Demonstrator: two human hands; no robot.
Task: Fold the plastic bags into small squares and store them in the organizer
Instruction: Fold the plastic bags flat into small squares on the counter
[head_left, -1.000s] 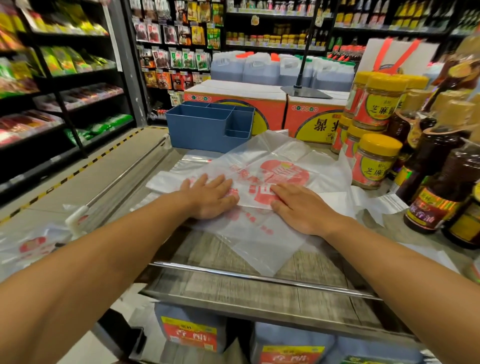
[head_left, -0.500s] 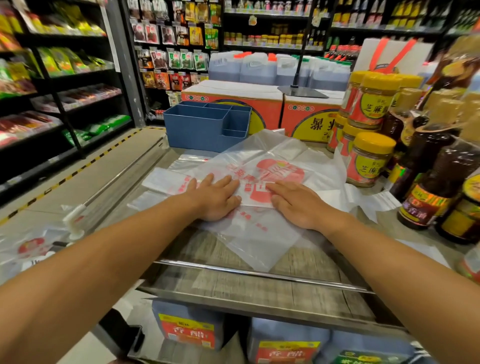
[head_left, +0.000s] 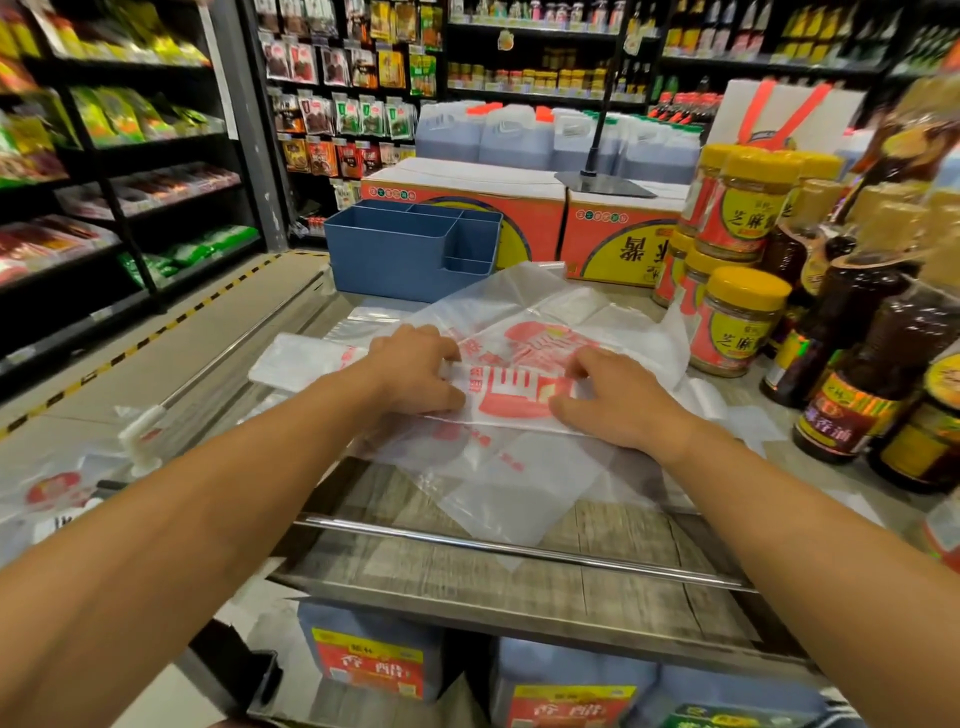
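Glossy translucent plastic bag (head_left: 519, 467), wood-grain shelf (head_left: 623, 540)

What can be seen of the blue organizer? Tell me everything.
The blue organizer is a rectangular bin of what looks like matte plastic, standing upright at the far end of the wooden shelf top, in front of an orange carton. Inner walls split it into one large compartment and several smaller ones, with a lower pocket at its right end. No folded bags show inside. Neither hand touches it.
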